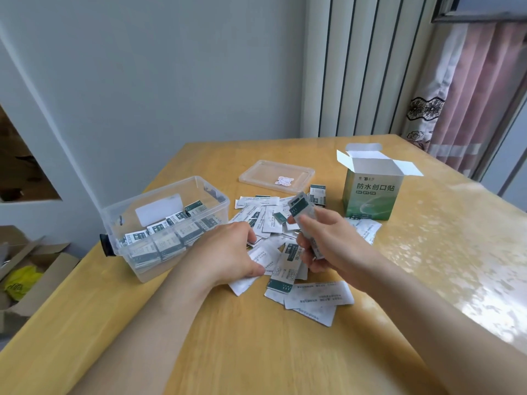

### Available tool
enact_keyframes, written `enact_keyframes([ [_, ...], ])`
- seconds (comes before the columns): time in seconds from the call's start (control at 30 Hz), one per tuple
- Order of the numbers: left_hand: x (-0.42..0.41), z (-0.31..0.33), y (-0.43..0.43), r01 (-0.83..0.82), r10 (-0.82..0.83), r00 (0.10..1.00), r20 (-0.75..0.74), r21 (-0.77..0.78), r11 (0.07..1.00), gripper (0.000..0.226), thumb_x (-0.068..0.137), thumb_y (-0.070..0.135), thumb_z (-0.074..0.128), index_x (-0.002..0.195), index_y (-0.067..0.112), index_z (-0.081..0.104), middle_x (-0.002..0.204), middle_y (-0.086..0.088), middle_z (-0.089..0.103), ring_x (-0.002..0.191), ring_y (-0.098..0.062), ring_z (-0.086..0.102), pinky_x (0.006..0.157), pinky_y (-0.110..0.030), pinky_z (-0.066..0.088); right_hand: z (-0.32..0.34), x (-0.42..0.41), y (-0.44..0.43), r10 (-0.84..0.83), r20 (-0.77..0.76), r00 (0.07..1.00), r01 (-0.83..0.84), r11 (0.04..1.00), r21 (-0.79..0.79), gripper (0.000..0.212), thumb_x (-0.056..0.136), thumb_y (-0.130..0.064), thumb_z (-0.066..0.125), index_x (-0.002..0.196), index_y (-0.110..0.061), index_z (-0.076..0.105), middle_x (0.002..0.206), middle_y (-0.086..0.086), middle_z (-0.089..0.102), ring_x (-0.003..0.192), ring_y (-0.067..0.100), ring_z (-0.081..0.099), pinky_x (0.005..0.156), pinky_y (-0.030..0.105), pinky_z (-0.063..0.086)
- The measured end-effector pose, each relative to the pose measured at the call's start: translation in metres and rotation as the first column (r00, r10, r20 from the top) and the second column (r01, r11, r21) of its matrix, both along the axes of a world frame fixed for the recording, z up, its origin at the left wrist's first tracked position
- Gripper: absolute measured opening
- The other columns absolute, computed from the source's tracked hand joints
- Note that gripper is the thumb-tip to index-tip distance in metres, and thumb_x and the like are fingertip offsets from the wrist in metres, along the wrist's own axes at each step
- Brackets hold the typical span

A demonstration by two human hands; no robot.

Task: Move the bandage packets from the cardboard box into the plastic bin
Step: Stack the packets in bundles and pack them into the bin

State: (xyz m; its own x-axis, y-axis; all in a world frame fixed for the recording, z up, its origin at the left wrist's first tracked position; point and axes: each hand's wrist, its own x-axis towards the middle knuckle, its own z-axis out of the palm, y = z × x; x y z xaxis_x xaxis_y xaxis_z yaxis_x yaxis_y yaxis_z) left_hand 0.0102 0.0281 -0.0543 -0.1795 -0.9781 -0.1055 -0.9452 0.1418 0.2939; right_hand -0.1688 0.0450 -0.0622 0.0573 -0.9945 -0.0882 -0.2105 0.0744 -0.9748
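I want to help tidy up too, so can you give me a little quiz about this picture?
1. True or false: the cardboard box has its top flaps open.
2. Which hand grips the stack of packets? A) left B) right
3. Fill in: the bin has its lid off, lying on the ____.
Key: 1 true; 2 B, the right hand; 3 table.
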Motion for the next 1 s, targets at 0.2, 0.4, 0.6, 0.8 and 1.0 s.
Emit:
enact_keyframes([
  [0.2,0.0,0.002,0.003,0.002,0.002,0.997,0.073,-0.058,0.998,0.059,0.074,0.051,0.075,0.122,0.027,0.05,0.115,0.006,0.056,0.111,-0.017,0.051,0.082,-0.029,0.04,-0.007,-0.002,-0.004,0.029,-0.656,0.754,-0.131,0.986,-0.106,0.023,0.098,-0.016,0.034,0.081,-0.007,0.045,0.067,0.006,0.049,0.057,0.022,0.045,0.055,0.032,0.04],
  [0.4,-0.002,0.0,0.003,0.01,-0.01,1.0,-0.005,-0.061,0.998,0.053,0.075,0.04,0.078,0.118,0.026,0.05,0.113,0.007,0.057,0.109,-0.016,0.052,0.083,-0.028,0.041,-0.01,0.001,-0.006,-0.005,-0.708,0.707,-0.141,0.979,-0.147,0.025,0.096,-0.015,0.039,0.09,0.001,0.056,0.08,0.014,0.06,0.063,0.024,0.049,0.054,0.031,0.036],
  [0.6,-0.005,0.0,0.003,0.023,-0.029,0.997,-0.068,-0.084,0.996,0.044,0.078,0.031,0.075,0.114,0.029,0.051,0.091,0.013,0.048,0.093,-0.013,0.052,0.071,-0.026,0.04,-0.01,0.002,-0.008,-0.004,-0.542,0.841,-0.099,0.982,-0.161,0.03,0.095,-0.019,0.048,0.078,0.005,0.052,0.06,0.007,0.041,0.05,0.018,0.034,0.045,0.027,0.026],
  [0.8,-0.007,0.012,0.007,-0.062,-0.41,0.765,-0.497,-0.69,0.722,0.013,0.074,0.006,0.08,0.076,0.016,0.073,0.069,0.015,0.061,0.059,-0.006,0.052,0.054,-0.015,0.039,0.006,-0.005,-0.004,-0.029,0.429,0.903,-0.1,0.956,0.275,0.041,0.1,-0.042,0.042,0.104,-0.007,0.063,0.061,0.003,0.047,0.042,0.013,0.043,0.034,0.019,0.032],
  [1.0,-0.028,-0.014,0.011,0.185,-0.526,0.791,-0.314,-0.696,0.694,0.027,0.068,0.003,0.059,0.083,0.016,0.076,0.081,0.007,0.065,0.078,-0.009,0.058,0.071,-0.026,0.049,0.005,0.006,0.003,0.138,0.459,0.878,-0.259,0.942,0.213,0.034,0.099,-0.039,0.046,0.091,-0.009,0.058,0.063,0.01,0.058,0.05,0.02,0.055,0.038,0.023,0.042],
])
